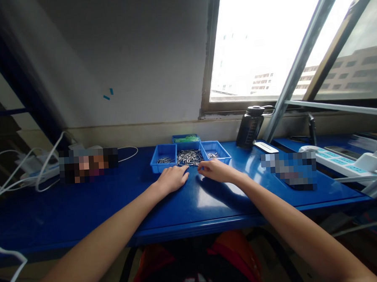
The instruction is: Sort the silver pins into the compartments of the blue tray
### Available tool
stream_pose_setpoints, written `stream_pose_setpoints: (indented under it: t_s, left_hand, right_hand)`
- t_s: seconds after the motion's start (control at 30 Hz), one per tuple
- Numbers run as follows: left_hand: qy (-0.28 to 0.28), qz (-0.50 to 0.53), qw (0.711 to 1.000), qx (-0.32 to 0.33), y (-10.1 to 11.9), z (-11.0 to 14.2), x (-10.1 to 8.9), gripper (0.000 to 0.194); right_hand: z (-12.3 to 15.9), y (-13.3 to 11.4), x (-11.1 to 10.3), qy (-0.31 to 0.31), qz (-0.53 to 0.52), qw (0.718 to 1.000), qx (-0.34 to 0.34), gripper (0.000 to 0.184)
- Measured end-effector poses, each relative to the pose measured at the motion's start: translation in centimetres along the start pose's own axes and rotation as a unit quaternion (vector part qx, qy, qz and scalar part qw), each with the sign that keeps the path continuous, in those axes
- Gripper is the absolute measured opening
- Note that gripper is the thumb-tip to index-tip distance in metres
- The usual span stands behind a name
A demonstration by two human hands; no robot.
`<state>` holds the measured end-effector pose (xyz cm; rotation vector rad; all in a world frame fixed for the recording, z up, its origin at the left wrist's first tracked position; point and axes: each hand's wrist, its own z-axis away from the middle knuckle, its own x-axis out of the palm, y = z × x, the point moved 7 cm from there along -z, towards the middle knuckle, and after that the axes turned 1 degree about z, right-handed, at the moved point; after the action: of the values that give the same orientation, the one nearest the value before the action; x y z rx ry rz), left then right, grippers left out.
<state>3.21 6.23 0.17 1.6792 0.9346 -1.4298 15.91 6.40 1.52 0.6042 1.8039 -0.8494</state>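
Observation:
Both my arms reach forward over a glossy blue table (pixel 192 204). My left hand (pixel 172 178) rests on the tabletop with fingers curled, its tips next to a loose pile of small metal pins (pixel 189 157). My right hand (pixel 215 170) lies just right of it, fingers bent in a pinch close to the pile's near edge. Whether either hand holds a pin is too small to make out. A blue tray (pixel 163 157) with a few pins sits left of the pile, another blue tray (pixel 216 151) sits to the right.
A third blue tray with green contents (pixel 186 138) stands behind the pile. A dark water bottle (pixel 249 126) stands by the window at the right. A white power strip (pixel 341 162) lies far right; white cables (pixel 38 165) trail at the left. The table's front edge is close to me.

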Motion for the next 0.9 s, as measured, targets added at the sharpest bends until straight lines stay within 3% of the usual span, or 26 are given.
stream_pose_setpoints:
  t_s: [0.63,0.9]
  left_hand:
    - [0.009,-0.009,1.000,0.018,0.16,0.20,-0.39,0.034]
    - [0.006,-0.051,0.998,-0.045,-0.09,0.31,-0.48,0.028]
  right_hand:
    - [0.08,0.20,0.71,-0.044,-0.011,0.999,-0.003,0.019]
    - [0.13,0.12,0.47,-0.045,-0.013,0.999,0.007,0.019]
